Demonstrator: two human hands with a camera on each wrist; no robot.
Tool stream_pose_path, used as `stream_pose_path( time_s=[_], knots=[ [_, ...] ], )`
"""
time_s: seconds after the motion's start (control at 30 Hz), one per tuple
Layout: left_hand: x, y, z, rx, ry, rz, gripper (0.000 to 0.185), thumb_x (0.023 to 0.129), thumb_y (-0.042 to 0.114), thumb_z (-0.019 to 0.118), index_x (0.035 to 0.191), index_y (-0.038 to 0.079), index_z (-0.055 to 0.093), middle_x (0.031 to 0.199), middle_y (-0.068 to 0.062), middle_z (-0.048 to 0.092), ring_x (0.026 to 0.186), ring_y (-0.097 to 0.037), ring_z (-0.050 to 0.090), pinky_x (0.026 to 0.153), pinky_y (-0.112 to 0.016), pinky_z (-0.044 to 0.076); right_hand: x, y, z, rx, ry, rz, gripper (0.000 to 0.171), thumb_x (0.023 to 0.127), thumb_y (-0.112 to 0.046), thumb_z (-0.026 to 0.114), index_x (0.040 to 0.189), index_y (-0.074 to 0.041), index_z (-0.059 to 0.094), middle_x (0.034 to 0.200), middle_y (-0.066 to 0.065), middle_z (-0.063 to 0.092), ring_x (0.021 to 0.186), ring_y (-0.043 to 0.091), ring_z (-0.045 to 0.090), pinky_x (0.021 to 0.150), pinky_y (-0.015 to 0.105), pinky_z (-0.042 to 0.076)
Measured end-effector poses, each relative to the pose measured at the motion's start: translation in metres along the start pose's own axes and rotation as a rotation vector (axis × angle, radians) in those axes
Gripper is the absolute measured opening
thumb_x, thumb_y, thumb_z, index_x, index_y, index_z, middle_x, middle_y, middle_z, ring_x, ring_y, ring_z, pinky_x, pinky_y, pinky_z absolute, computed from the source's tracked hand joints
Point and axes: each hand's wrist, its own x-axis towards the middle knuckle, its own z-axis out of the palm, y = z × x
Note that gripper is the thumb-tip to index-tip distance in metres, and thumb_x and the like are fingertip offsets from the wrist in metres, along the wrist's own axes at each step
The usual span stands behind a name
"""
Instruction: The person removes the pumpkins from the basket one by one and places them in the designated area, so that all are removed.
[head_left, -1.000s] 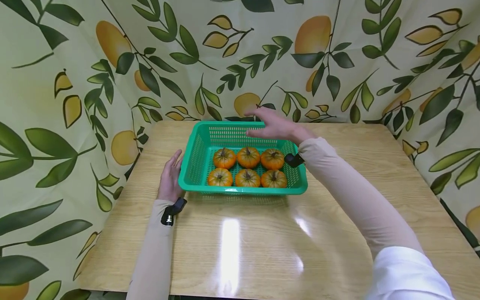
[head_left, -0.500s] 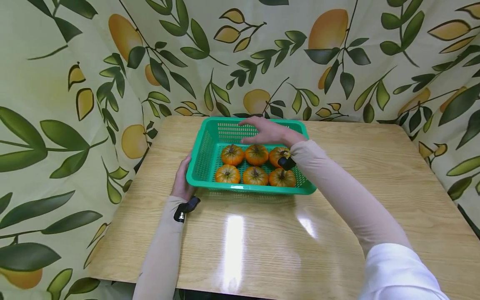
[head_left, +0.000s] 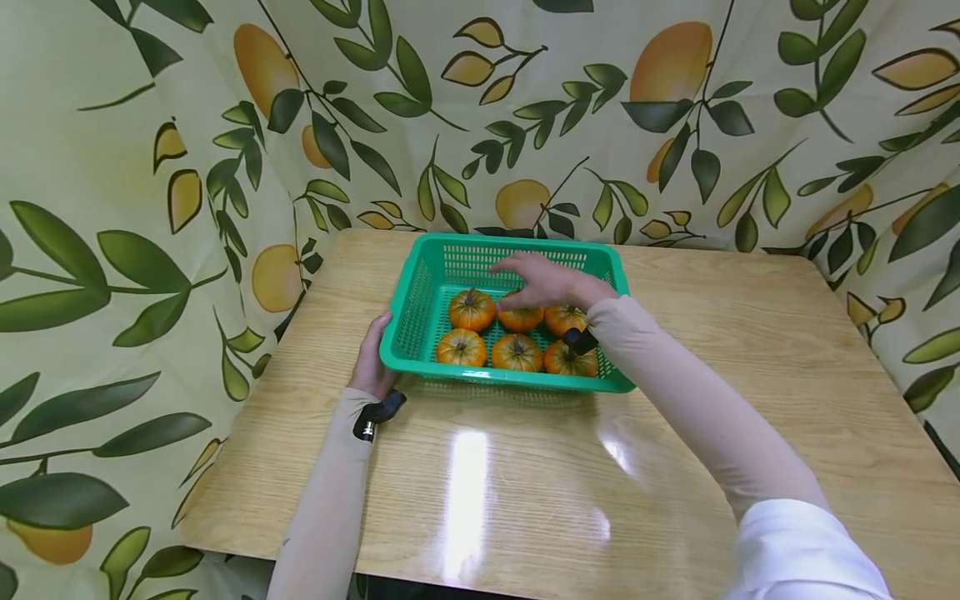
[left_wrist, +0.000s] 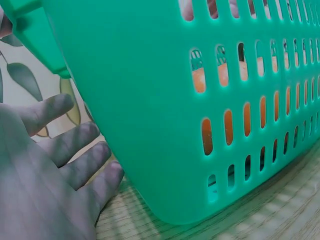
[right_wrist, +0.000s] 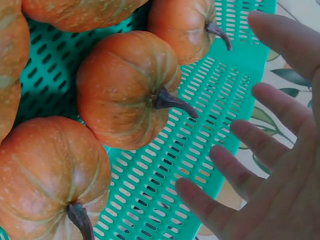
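The green basket [head_left: 504, 312] of small pumpkins [head_left: 472, 309] sat on the counter [head_left: 675, 433]. The right hand [head_left: 551, 283] hovered over them, fingers spread; the left hand [head_left: 372, 360], fingers straight, seemingly touched the basket's side.

The head view looks down over the basket [head_left: 420, 304]; both wrist views crowd it closely.

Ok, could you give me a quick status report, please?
Left hand open against green basket side. Right hand open above back-row mini pumpkins, holding nothing. Nothing in the way.
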Motion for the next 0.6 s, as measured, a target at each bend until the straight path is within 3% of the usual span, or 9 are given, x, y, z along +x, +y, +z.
stream_pose_path(
  time_s=[0.27,0.6],
  knots=[
    [-0.001,-0.001,-0.003,-0.005,-0.036,0.006,0.063,0.094,0.052,0.045,0.143,0.013,0.036,0.135,-0.005,0.047,0.121,-0.02,0.044,0.104,-0.035,0.036,0.003,0.006,0.011,-0.017,-0.066,0.056,0.066,0.089,-0.038,0.066,0.146,-0.019,0.039,0.156,0.015,0.023,0.144,0.04,0.017,0.114,0.06,0.019],
    [0.0,0.0,-0.001,0.016,-0.043,0.015,0.068,0.095,0.053,0.041,0.147,0.011,0.031,0.145,-0.014,0.036,0.128,-0.026,0.037,0.106,-0.036,0.033,0.009,0.018,0.023,0.021,-0.097,0.072,0.067,0.09,-0.036,0.065,0.148,-0.017,0.037,0.156,0.016,0.024,0.142,0.037,0.025,0.114,0.055,0.025]
  ],
)
